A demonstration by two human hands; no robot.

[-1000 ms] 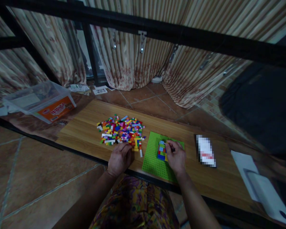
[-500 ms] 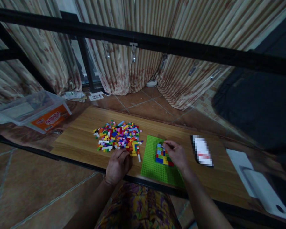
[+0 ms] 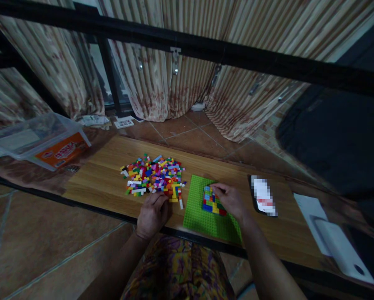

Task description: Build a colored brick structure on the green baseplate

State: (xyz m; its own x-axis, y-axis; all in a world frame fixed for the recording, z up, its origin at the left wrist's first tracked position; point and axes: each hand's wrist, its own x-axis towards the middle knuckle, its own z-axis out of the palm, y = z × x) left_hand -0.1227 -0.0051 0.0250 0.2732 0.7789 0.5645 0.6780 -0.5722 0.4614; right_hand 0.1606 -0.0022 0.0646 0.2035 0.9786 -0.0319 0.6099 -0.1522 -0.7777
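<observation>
A green studded baseplate (image 3: 195, 208) lies on the wooden tabletop in front of me. On it sits a patch of joined toy bricks (image 3: 208, 202) in blue, red, yellow and light blue. My right hand (image 3: 230, 200) leans over the patch from the right, thumb and forefinger pinched at its far edge; any small brick between them is hidden. To the left spreads a pile of loose toy bricks (image 3: 152, 173) in many colours. At its near edge rests my left hand (image 3: 151, 214), fingers curled together, and their contents cannot be made out.
A phone (image 3: 263, 195) with a blurred-out screen lies right of the baseplate. Farther right are a white sheet (image 3: 308, 212) and a white device (image 3: 343, 250). A clear plastic bin (image 3: 52, 146) with an orange label stands at far left. A dark bar (image 3: 199, 43) crosses before the curtains.
The camera view has shifted slightly. My right hand's fingertips have moved a little to the left along the far edge of the brick patch. My left hand stays by the pile.
</observation>
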